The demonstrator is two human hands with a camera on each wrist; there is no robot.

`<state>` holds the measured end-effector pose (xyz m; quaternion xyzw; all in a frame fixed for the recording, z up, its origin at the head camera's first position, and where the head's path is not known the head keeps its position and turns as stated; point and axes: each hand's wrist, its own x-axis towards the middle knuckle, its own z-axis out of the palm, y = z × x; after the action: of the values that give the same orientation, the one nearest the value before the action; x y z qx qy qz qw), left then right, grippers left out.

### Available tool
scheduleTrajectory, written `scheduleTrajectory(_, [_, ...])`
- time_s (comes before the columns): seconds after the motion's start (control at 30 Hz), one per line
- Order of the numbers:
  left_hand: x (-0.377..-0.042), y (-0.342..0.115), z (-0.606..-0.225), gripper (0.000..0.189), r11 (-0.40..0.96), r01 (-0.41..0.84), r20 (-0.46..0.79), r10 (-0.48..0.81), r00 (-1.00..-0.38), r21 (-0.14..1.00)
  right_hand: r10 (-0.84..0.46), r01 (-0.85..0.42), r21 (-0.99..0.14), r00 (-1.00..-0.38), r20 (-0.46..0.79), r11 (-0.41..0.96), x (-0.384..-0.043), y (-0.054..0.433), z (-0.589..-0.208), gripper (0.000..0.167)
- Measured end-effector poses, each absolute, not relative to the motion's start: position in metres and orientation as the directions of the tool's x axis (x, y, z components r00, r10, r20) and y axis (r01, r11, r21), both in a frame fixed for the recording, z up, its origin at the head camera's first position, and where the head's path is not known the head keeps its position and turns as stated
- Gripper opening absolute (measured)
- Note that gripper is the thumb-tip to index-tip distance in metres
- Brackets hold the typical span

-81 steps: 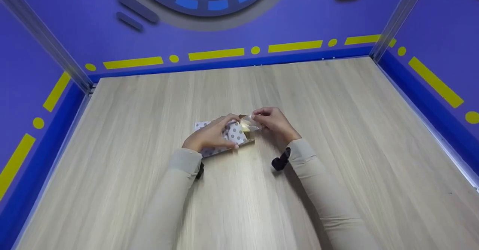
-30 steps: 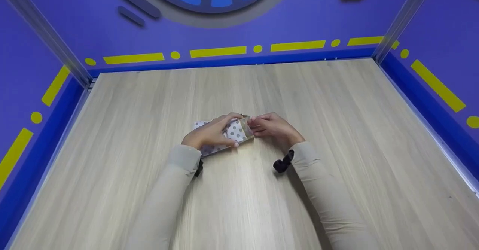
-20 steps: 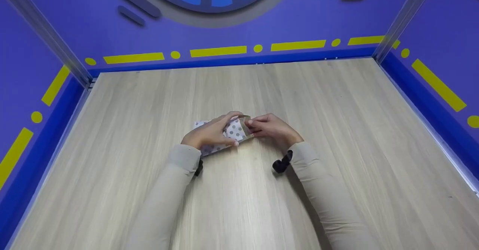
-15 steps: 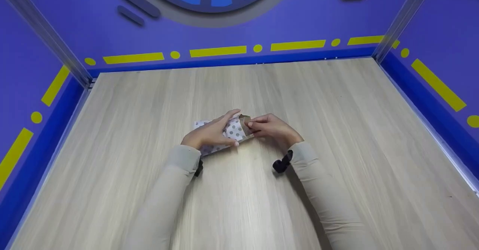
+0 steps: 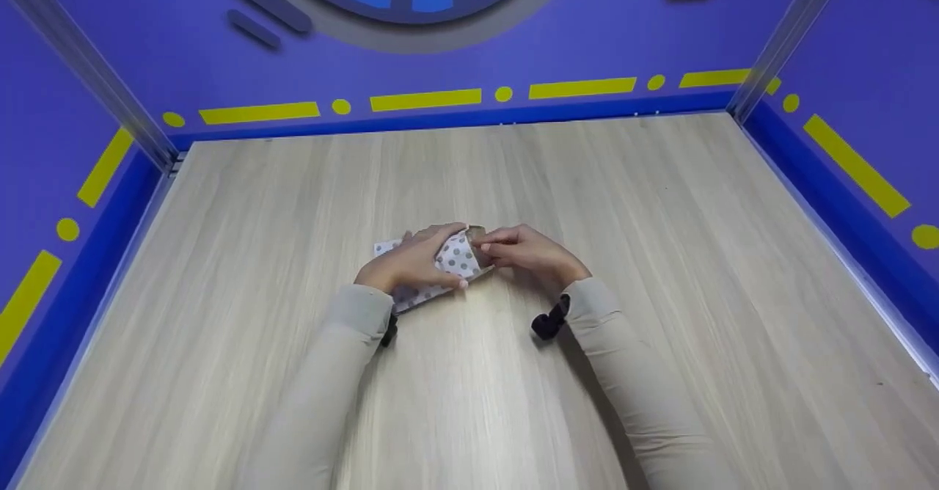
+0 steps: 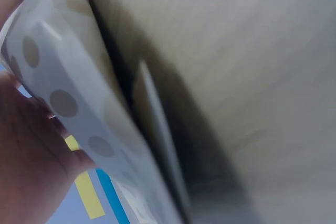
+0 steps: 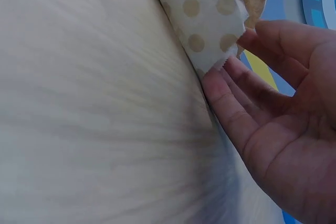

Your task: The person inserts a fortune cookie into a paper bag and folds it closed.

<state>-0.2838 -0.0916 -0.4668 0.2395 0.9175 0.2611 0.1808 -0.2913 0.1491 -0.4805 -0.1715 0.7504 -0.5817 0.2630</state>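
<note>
A white paper bag with greyish-tan polka dots and a brown inside lies at mid-table, its mouth turned right. Across its top my left hand grips it, thumb on the near edge and fingers over the far side. In the left wrist view the bag has a shiny face. My right hand is at the mouth, thumb and forefinger pinching the brown edge. In the right wrist view, some fingertips of the right hand pass behind the serrated rim. What lies inside the bag is hidden.
The bag rests on a light wood-grain tabletop. Blue-purple panels with yellow marks, such as the back wall, enclose its back and sides. A black wrist camera hangs beneath the right cuff.
A clear, shiny piece at the mouth, held by my right hand in the oldest frame, is out of sight. The right hand has moved down and left against the mouth; my left hand keeps its hold.
</note>
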Motion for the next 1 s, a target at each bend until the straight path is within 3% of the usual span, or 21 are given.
scheduleTrajectory(0.4, [-0.2808, -0.0928, -0.4664, 0.1, 0.74, 0.306, -0.241, 0.53, -0.813, 0.598, -0.567, 0.043, -0.962, -0.801, -0.195, 0.271, -0.2889, 0.1447, -0.4791, 0.033])
scheduleTrajectory(0.6, [-0.2801, -0.0919, -0.4668, 0.107, 0.759, 0.289, -0.275, 0.519, -0.809, 0.584, -0.548, 0.008, -0.949, -0.815, -0.19, 0.316, -0.2892, 0.1436, -0.4763, 0.031])
scheduleTrajectory(0.83, [-0.279, -0.0922, -0.4645, 0.116, 0.819, 0.279, -0.313, 0.472, -0.824, 0.501, -0.517, 0.11, -0.967, -0.828, -0.217, 0.23, -0.292, 0.1426, -0.4769, 0.036])
scheduleTrajectory(1.0, [-0.2785, -0.0935, -0.4612, 0.123, 0.829, 0.305, -0.375, 0.499, -0.781, 0.468, -0.499, 0.181, -0.97, -0.833, -0.238, 0.159, -0.2928, 0.1427, -0.4781, 0.038])
